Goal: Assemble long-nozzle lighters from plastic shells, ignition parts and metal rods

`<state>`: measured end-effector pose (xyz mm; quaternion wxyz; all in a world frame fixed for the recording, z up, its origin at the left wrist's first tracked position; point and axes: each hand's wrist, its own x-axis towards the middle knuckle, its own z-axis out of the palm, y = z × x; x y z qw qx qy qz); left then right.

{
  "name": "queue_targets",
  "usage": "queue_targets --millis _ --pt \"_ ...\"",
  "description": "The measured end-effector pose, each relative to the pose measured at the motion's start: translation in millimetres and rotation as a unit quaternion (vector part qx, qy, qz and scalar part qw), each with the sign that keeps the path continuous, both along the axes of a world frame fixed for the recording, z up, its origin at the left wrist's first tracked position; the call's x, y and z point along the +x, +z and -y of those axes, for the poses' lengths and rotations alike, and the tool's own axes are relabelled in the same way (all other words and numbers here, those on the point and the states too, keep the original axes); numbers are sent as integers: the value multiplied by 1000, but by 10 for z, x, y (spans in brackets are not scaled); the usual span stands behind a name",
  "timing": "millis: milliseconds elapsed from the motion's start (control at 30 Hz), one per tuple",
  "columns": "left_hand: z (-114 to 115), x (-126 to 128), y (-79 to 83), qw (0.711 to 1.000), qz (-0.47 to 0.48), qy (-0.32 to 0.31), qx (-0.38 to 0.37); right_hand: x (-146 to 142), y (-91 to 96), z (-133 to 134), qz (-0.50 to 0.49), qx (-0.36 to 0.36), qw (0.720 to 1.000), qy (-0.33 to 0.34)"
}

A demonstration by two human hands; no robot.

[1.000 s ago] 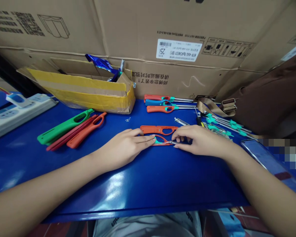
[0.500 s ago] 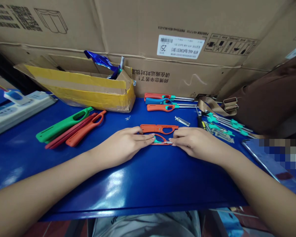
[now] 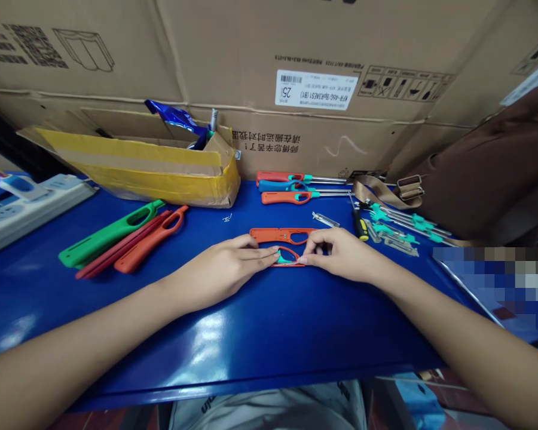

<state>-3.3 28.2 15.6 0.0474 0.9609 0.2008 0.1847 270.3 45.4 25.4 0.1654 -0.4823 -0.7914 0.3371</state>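
An orange lighter shell half (image 3: 289,257) with a teal trigger lies on the blue table (image 3: 260,334), mostly covered by my hands. My left hand (image 3: 224,266) rests flat on its left end, fingers stretched along it. My right hand (image 3: 338,254) pinches its right end with curled fingers. A second orange shell half (image 3: 280,235) lies just behind, untouched.
Green, red and orange shell halves (image 3: 121,234) lie at the left. Three finished lighters (image 3: 296,187) sit at the back, teal-tipped metal rods (image 3: 399,224) and a screwdriver (image 3: 356,224) at the right. A taped cardboard box (image 3: 147,167), a power strip (image 3: 27,200) and a brown bag (image 3: 488,173) border the table.
My right hand has slid left along the shell and curled into a pinch at its right end. My left hand has stayed on the left end.
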Motion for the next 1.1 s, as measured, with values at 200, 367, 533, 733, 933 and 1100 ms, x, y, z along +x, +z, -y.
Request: queue_targets --millis 200,367,533,733,933,1100 --pt "21 19 -15 1000 -7 -6 -9 -29 43 21 35 -14 999 -6" --pt "30 17 7 1000 -13 0 -6 -25 67 52 52 5 999 3" --pt "28 27 -13 1000 10 10 -20 76 61 -30 38 84 996 -4" --pt "42 55 -68 997 48 37 -56 322 7 -277 167 264 942 -126" --pt "88 77 -57 992 67 75 -79 387 -47 -374 209 225 943 -130" --pt "114 71 1 987 94 114 -65 275 33 -271 129 184 967 -119"
